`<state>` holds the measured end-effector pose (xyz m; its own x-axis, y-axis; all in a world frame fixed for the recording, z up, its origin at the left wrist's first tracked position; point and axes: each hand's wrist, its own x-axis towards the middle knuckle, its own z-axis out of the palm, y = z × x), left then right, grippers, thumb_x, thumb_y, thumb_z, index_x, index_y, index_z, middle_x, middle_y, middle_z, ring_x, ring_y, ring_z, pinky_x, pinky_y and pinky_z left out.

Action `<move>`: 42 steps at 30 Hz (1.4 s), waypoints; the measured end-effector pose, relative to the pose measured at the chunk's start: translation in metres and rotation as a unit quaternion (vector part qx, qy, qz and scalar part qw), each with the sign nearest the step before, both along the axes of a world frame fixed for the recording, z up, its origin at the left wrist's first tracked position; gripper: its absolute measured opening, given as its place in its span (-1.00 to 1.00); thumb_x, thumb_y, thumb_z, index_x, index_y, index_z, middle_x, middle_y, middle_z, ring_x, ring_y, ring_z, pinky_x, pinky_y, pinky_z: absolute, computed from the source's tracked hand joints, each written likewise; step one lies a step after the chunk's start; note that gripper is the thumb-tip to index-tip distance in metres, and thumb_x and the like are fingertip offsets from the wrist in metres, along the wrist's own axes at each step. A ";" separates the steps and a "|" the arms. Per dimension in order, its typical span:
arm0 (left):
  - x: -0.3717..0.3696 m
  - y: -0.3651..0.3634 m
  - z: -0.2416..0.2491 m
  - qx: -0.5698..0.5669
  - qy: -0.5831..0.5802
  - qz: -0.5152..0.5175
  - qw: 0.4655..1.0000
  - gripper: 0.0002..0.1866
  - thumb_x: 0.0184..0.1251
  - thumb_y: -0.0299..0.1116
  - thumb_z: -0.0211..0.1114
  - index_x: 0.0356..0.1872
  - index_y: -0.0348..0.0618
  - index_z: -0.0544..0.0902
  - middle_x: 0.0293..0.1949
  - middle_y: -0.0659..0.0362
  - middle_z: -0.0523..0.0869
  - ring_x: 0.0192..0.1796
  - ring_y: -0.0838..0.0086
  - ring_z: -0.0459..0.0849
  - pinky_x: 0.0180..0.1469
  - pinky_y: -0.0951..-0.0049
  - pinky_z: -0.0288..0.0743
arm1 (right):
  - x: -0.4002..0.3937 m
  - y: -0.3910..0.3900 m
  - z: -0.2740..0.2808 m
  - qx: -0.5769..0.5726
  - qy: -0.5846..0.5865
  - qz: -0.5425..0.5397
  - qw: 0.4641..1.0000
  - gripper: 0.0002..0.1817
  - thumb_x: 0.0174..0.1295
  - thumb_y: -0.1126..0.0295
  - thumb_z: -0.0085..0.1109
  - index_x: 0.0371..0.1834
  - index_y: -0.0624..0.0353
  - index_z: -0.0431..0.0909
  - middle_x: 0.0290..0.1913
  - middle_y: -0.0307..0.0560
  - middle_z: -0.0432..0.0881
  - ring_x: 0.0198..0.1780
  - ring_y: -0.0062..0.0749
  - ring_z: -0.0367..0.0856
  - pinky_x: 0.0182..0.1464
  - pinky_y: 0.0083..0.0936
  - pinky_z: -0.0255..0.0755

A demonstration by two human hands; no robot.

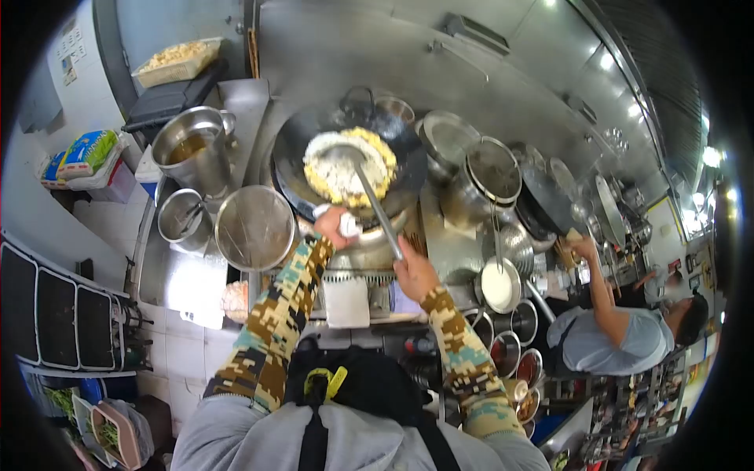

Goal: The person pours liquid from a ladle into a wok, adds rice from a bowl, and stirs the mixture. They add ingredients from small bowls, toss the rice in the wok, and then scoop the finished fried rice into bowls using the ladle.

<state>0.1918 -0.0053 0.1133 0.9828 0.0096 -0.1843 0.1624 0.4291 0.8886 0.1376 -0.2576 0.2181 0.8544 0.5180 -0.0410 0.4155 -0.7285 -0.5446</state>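
Note:
A large black wok [294, 149] sits on the stove in front of me. In it lies a round mass of white rice over yellow egg [381, 169]. My left hand [336, 226] is closed on a white cloth [349, 225] at the wok's near rim. My right hand [415, 271] grips the handle of a long metal ladle [377, 206], whose bowl rests on the rice. A folded white cloth [346, 303] lies on the counter edge between my forearms.
A round strainer [256, 228] and metal pots [191, 153] stand at the left. More pots [463, 200] and a bowl of white liquid [496, 286] are at the right. A co-worker [613, 337] stands farther right, one hand at another wok [546, 200].

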 end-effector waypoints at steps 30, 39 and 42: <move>-0.018 -0.020 0.039 -0.270 0.140 0.138 0.943 -0.91 0.18 -0.42 0.14 -0.29 -0.12 0.55 -0.44 0.13 0.65 -0.45 0.28 0.66 -0.44 0.15 0.54 | 0.015 -0.019 0.137 0.622 0.227 0.153 0.734 -0.16 0.25 -0.08 0.19 0.39 0.26 0.12 -0.12 0.13 0.59 -0.44 -0.34 0.59 -0.52 -0.53 0.50; 0.001 -0.031 -0.008 0.101 -0.205 0.207 0.951 -0.91 0.15 -0.45 0.14 -0.46 -0.26 0.48 -0.54 0.06 0.57 -0.56 0.23 0.60 -0.59 0.11 0.48 | 0.141 0.135 0.195 0.690 -0.065 -0.068 0.718 -0.71 0.11 0.30 0.34 -0.56 0.09 0.38 -0.70 -0.26 0.33 -0.68 -0.54 0.33 -0.61 -0.53 0.28; 0.013 -0.039 -0.013 -0.085 -0.027 0.235 0.968 -0.82 0.12 -0.43 0.16 -0.50 -0.41 0.50 -0.56 -0.02 0.59 -0.56 0.21 0.61 -0.65 0.12 0.41 | 0.069 0.143 0.304 0.663 -0.207 -0.102 0.712 -0.70 0.13 0.31 0.30 -0.61 0.09 0.37 -0.70 -0.26 0.33 -0.70 -0.53 0.32 -0.60 -0.54 0.27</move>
